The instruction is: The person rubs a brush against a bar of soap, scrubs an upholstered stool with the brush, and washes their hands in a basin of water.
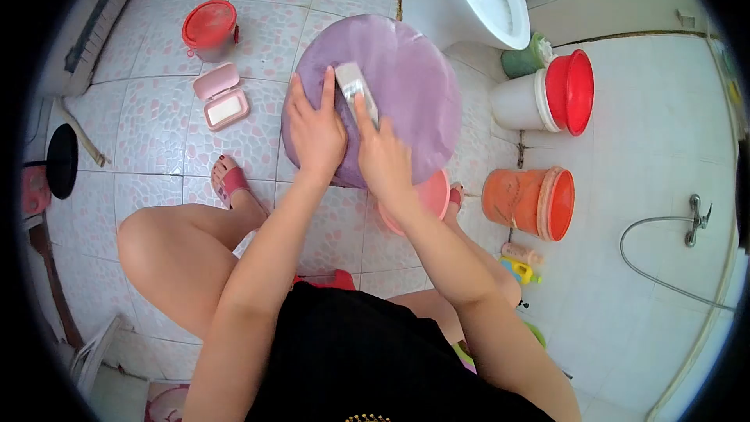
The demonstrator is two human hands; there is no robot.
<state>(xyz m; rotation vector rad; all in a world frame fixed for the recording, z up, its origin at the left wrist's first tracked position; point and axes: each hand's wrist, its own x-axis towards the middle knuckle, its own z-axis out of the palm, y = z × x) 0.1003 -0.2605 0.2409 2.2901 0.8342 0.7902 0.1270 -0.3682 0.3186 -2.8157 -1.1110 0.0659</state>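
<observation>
A round purple velvet-like cushion [414, 86] lies in front of me, its underside hidden. My left hand [319, 134] presses on its left part with the fingers stretched out and apart. In my right hand [383, 158] is a pale scrubbing brush [353, 87], its far end resting on the cushion and my index finger laid along its back. The bristles are hidden. Partly under the cushion's near right edge stands a pink basin [426, 202]. To the left, an open pink soap box [226, 109] holds a white bar of soap [226, 107].
A red-lidded tub [211, 30] stands at the back left. The toilet [469, 0] is at the back right. Along the right are a white bucket [516, 101] with a red basin [576, 94], an orange bucket [516, 199] and a yellow bottle [517, 270]. A shower hose [633, 234] hangs from a wall tap.
</observation>
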